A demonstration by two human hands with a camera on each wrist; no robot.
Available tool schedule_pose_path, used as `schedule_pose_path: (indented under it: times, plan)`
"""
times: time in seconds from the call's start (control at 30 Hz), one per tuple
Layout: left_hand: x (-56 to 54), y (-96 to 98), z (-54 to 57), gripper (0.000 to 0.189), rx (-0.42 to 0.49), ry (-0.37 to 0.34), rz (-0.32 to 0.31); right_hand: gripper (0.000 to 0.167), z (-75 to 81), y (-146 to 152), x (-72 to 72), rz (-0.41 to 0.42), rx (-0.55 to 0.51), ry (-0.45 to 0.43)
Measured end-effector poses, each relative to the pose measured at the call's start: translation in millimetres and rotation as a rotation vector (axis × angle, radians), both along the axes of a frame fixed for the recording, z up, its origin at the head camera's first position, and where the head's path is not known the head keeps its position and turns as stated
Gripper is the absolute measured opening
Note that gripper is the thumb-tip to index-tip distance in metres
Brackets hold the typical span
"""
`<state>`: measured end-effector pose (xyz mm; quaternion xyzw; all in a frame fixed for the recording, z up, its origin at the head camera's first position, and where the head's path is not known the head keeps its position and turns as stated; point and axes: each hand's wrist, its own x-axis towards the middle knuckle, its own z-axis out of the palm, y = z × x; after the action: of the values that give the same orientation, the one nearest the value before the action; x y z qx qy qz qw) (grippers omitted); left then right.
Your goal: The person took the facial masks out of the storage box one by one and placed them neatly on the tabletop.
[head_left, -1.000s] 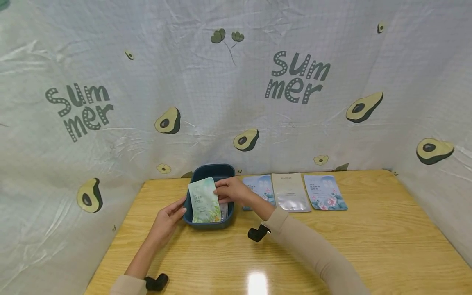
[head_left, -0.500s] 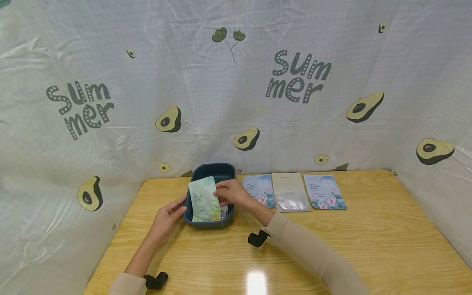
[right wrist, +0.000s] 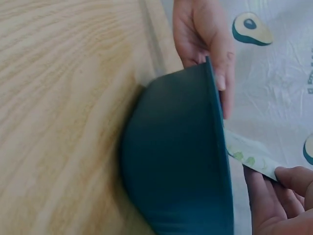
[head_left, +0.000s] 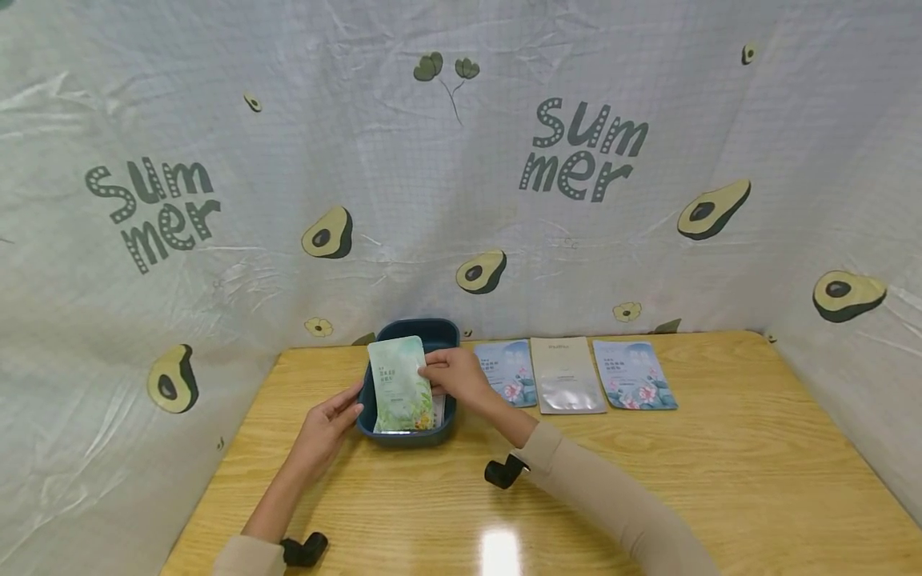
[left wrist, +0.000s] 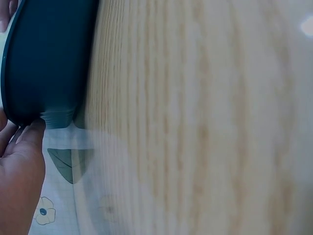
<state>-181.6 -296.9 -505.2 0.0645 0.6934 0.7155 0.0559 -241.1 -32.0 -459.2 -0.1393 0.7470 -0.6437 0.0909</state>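
Observation:
A dark blue storage bin (head_left: 421, 439) stands at the back left of the table. My left hand (head_left: 327, 428) grips its left side, fingers on the outer wall and thumb at the rim, as the right wrist view also shows. My right hand (head_left: 455, 376) pinches the right edge of a pale green face mask packet (head_left: 399, 384) between thumb and fingers. The packet leans up out of the bin, its lower edge inside the front rim. Behind it, part of another packet (head_left: 438, 410) shows in the bin, mostly hidden.
Right of the bin, a blue floral packet (head_left: 519, 388), a silver-beige packet (head_left: 569, 380) and a second blue floral packet (head_left: 634, 376) lie in a row on the wooden table (head_left: 576, 496). A printed white cloth (head_left: 403, 176) hangs behind and at both sides.
The green packet's top edge has risen slightly and the packet stands a little straighter, lifted by the right hand. The left hand and the bin have stayed in place.

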Motion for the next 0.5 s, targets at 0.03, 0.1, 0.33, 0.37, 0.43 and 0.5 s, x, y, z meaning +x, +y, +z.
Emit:
schedule_pose_path:
  times: [0.03,0.1,0.33,0.37,0.43,0.5]
  plan:
    - [-0.2,0.3,0.4,0.059,-0.002,0.001,0.000,0.028,1.8,1.8,-0.5,0.001,-0.010,0.000]
    - [-0.3,0.4,1.4,0.059,-0.009,0.000,0.000,0.027,6.0,5.7,-1.5,-0.007,-0.027,0.003]
    - [0.1,1.3,3.1,0.059,-0.013,-0.004,0.006,0.028,14.9,21.0,-4.3,-0.041,-0.118,0.011]
    - [0.2,1.3,2.8,0.059,-0.008,-0.006,0.008,0.029,15.4,23.1,-4.8,-0.043,-0.134,0.007]
    - [0.5,1.3,2.1,0.058,-0.002,-0.011,0.008,0.031,17.1,27.3,-5.3,-0.058,-0.158,-0.007]
    - [1.0,1.2,1.8,0.058,0.004,-0.013,0.007,0.032,19.0,31.6,-5.8,-0.070,-0.170,-0.010]
